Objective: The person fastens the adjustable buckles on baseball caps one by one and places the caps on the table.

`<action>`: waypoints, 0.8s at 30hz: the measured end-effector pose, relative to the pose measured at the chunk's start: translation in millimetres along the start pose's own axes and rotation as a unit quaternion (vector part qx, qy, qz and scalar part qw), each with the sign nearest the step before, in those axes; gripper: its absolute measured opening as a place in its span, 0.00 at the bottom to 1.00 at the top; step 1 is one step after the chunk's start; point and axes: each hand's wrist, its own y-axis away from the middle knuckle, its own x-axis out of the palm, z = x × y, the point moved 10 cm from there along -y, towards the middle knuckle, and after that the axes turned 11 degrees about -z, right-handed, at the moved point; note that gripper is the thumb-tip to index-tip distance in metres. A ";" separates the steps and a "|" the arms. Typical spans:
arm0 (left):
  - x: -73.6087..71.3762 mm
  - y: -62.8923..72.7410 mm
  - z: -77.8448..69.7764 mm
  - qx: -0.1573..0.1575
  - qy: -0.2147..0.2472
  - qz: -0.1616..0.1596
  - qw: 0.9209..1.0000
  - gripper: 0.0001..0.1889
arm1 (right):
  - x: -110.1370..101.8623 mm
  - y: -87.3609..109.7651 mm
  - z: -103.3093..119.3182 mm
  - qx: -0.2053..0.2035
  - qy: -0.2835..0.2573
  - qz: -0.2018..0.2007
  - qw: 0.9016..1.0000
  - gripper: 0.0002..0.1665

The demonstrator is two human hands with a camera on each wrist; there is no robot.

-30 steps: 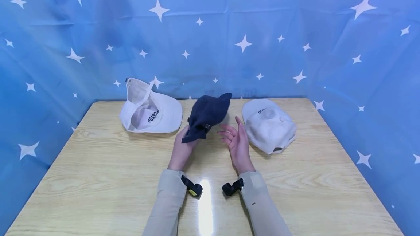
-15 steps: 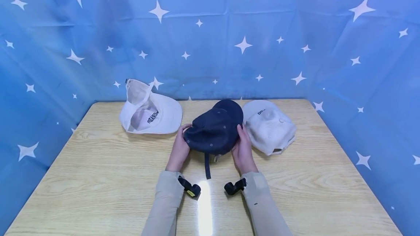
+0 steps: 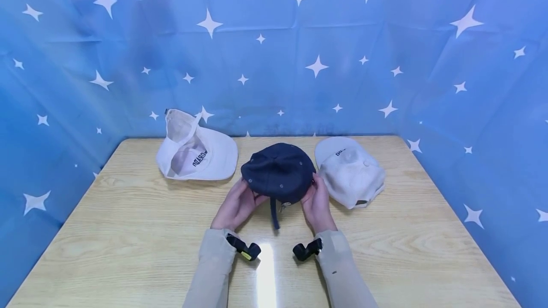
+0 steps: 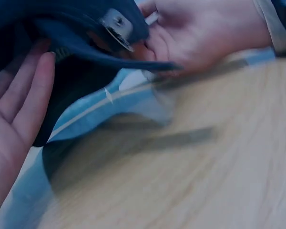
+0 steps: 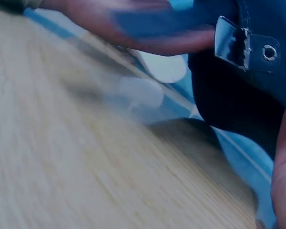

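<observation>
Navy cap (image 3: 278, 170): I hold it raised above the table (image 3: 128, 251), between two white caps. Its hollow faces down, and the left wrist view shows fingers of my left hand (image 3: 235, 205) reaching up inside it. Its back is toward me, with the strap (image 3: 274, 213) hanging down and the metal buckle (image 4: 120, 26) beside it. The brim is hidden in the head view, so I cannot fix the front's exact heading; I cannot tell the long axis either.

Grip: my right hand (image 3: 318, 203) grips the right edge, fingers curled at the rim. The fingers of my left hand are straight at the left edge; how firmly they bear on the cloth I cannot tell.

The left white cap (image 3: 218, 156) lies with its hollow turned toward me, dark lettering (image 3: 200, 158) visible and brim to the right. The right white cap (image 3: 353, 175) sits crown up, its brim pointing away and slightly left, its back opening toward me.

My sleeves (image 3: 210, 265) are pale. Behind stands a blue curtain (image 3: 265, 94) with white stars.
</observation>
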 end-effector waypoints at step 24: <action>5.4 -11.1 -11.0 0.102 0.122 -0.070 0.985 0.19 | -3.4 0.3 -8.3 0.103 -0.042 -0.006 0.994 0.25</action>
